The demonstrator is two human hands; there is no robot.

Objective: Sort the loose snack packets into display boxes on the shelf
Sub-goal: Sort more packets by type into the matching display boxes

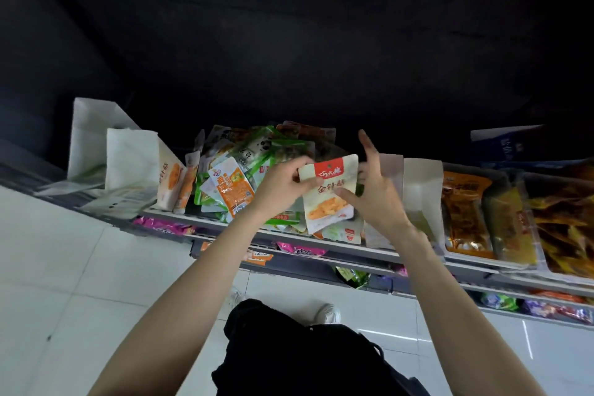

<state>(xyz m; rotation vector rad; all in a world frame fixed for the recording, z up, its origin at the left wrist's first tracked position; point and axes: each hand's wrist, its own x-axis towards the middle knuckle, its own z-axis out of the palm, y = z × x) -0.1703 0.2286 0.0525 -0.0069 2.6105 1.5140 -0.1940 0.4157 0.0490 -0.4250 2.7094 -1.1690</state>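
A cream snack packet with a red top band is held up over the shelf. My left hand pinches its upper left corner. My right hand pinches its right side with the thumb across the front, the index finger pointing up. Behind and below lies a heap of loose packets, green, orange and white. White display boxes stand at the left, one with orange-printed sides. Another white box stands just right of my right hand.
Trays of orange and yellow packets fill the shelf at the right. The shelf's front rail runs below the heap, with lower shelves of pink and green packets under it. White floor tiles and my shoes are below. A blue box stands at far right.
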